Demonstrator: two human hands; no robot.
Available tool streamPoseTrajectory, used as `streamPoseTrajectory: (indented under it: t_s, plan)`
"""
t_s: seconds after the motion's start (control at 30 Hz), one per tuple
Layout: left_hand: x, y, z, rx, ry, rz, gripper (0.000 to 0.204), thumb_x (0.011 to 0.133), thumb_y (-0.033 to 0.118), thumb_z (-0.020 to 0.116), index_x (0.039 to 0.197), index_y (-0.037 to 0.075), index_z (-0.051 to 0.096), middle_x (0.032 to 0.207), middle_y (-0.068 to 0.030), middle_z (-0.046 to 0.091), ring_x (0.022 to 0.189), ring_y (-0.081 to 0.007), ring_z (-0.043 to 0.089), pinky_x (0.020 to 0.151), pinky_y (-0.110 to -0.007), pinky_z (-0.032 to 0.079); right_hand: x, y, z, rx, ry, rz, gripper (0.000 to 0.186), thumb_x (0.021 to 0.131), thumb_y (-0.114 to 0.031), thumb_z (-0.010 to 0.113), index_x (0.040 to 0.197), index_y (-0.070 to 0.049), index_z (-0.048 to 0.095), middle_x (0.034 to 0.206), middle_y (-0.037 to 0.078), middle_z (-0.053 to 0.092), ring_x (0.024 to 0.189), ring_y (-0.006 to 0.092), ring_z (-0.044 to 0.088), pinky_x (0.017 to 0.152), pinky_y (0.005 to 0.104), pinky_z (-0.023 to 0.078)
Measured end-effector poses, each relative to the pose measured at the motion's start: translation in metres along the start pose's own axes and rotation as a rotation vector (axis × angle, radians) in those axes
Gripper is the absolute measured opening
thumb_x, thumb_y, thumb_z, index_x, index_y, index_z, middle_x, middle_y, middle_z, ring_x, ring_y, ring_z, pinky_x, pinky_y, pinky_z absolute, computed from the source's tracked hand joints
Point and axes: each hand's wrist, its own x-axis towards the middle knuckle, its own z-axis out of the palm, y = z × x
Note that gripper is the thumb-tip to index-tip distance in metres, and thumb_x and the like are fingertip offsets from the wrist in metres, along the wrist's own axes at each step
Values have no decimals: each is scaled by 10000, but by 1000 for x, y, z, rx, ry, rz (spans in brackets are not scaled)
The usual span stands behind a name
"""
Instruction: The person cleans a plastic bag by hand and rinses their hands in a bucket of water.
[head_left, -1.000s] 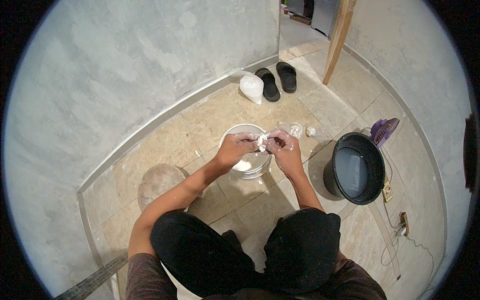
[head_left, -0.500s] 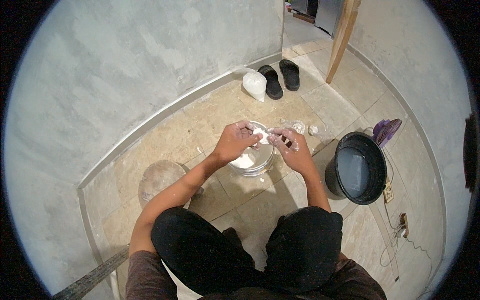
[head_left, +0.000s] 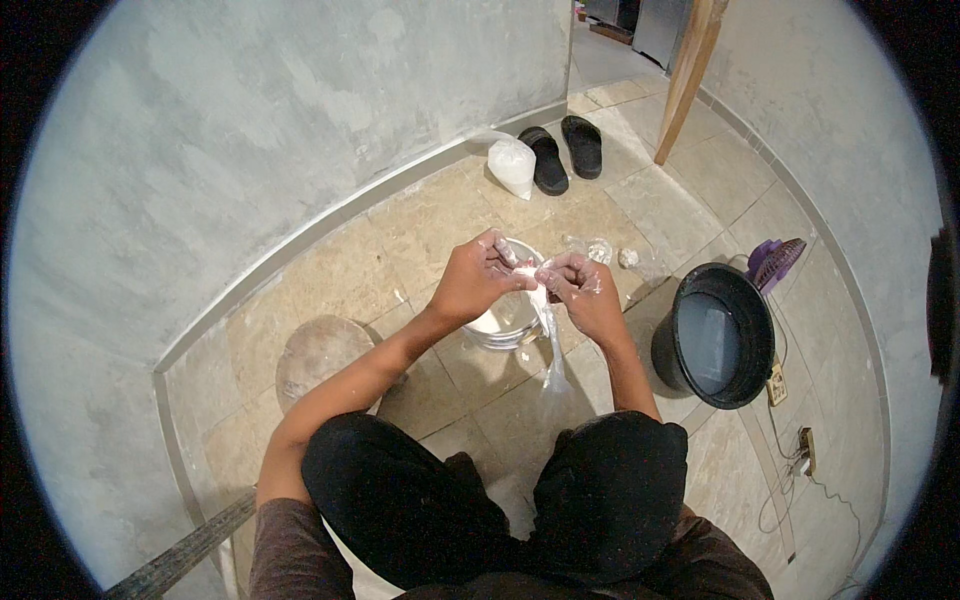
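Observation:
Over a round pail [head_left: 497, 345] with white material inside, both hands meet, fingers dusted white. My left hand [head_left: 478, 276] pinches the bunched white end of a thin clear plastic bag [head_left: 554, 365]. My right hand [head_left: 585, 295] grips the same bunched part from the other side. The limp bag hangs below the fingers, past the pail's right side toward my knees. White residue shows near its top; the fingertips hide part of it.
A black bucket [head_left: 668, 350] of cloudy water stands at the right, with a purple fan [head_left: 775, 262] and cables beyond. Ahead are a tied bag of white powder [head_left: 512, 167] and black slippers [head_left: 549, 165]. A round wooden stool [head_left: 322, 355] stands left.
The clear plastic bag now dangles below my hands, where before only a white bunch showed between the fingers. My hands have drawn slightly closer together.

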Motion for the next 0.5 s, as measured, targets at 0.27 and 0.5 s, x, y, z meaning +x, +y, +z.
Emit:
streamPoseTrajectory:
  t_s: [0.27, 0.5]
  plan:
    - [-1, -2, 3, -583, -137, -417, 261, 909, 163, 615, 1072, -35, 569, 1010, -88, 622, 906, -160, 626, 835, -277, 545, -2, -5, 1, -135, 88, -169, 123, 849, -86, 647, 880, 30, 621, 755, 60, 642, 697, 87, 573, 635, 234, 461]
    - [-4, 3, 2, -606, -136, -398, 265, 895, 121, 626, 1091, -52, 580, 1040, -81, 628, 930, -144, 620, 863, -264, 522, 1, 1, -2, 179, 4, -8, 183, 817, -74, 676, 952, 10, 588, 826, 43, 616, 720, 90, 563, 666, 237, 455]
